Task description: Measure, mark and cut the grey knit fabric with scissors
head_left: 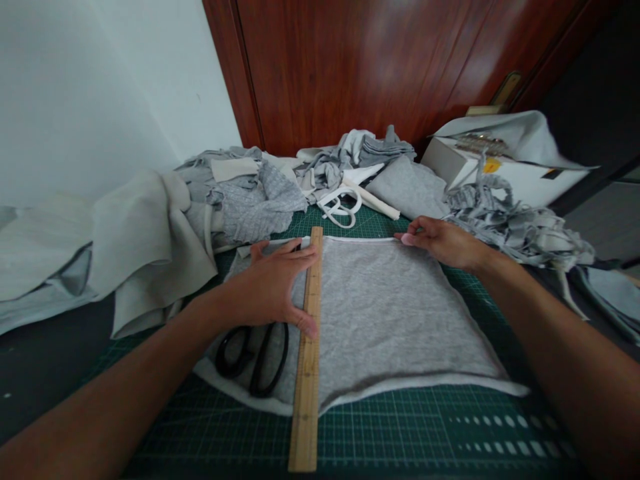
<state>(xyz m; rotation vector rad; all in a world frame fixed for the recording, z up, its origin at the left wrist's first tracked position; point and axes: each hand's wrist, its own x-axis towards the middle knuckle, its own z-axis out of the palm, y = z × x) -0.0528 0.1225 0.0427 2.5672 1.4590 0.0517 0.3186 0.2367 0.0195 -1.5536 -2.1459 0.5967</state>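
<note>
Grey fabric point(385, 313) lies spread on a green cutting mat point(390, 433). A wooden ruler point(309, 373) crosses it from front to back, left of its middle. My left hand point(273, 287) has its fingers spread, with fingertips and thumb on the ruler. Black-handled scissors point(270, 360) rest on the fabric left of the ruler, their blades hidden under my left hand. At the fabric's far right corner, my right hand point(435, 241) pinches the edge between thumb and fingers.
Beige and grey cloth point(145, 233) is heaped at the left. Behind the mat lie fabric scraps point(360, 157) and white-handled scissors point(343, 205). A white box point(450, 163) and a tangle of grey strips point(525, 227) are at the right, before a brown door point(360, 67).
</note>
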